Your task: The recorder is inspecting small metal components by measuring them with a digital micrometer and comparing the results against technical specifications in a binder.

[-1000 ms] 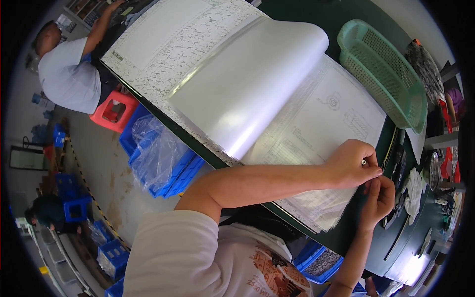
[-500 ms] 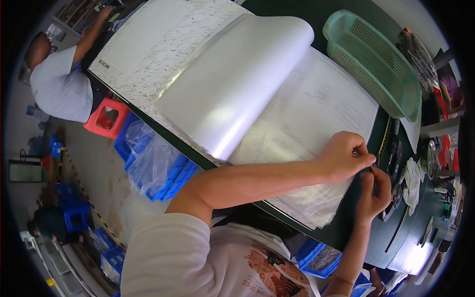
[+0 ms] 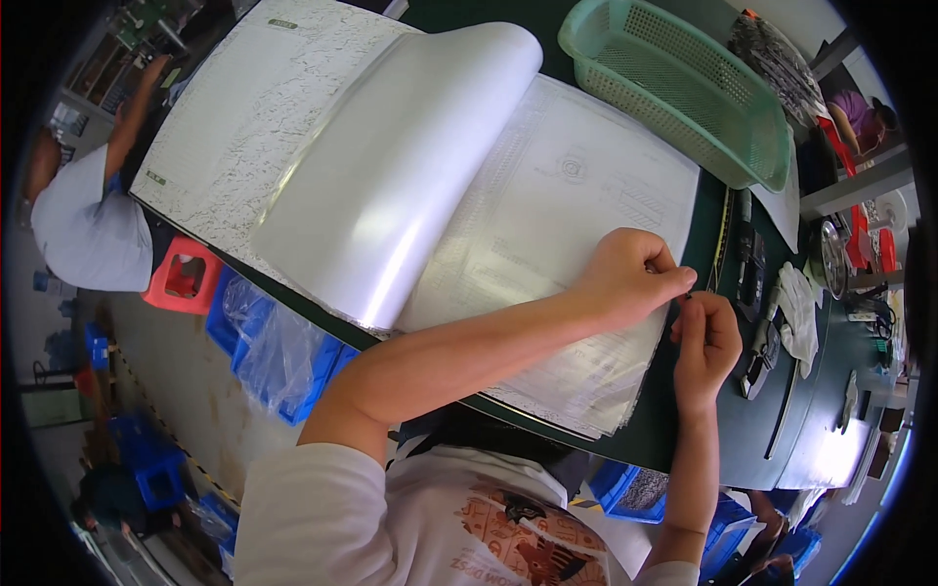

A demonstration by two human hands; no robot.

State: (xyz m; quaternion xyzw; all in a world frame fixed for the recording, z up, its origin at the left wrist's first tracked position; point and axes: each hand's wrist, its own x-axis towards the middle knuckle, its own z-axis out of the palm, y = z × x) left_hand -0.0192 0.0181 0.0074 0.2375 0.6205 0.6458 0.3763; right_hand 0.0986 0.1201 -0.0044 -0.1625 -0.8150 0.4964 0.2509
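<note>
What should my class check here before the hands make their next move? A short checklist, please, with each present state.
1. Left hand and right hand close together, fingertips meeting or nearly so: ok.
2. Anything held between the fingertips clearly visible: cannot tell, too small and partly hidden.
3. Drawing fully in view: not ok, the left forearm crosses its lower part.
4. Curled sheet away from both hands: ok.
5. Green basket clear of both hands: ok.

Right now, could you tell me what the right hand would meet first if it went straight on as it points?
Most likely the left hand, whose fingertips lie just beyond those of the right hand; whether they touch, I cannot tell.
</note>
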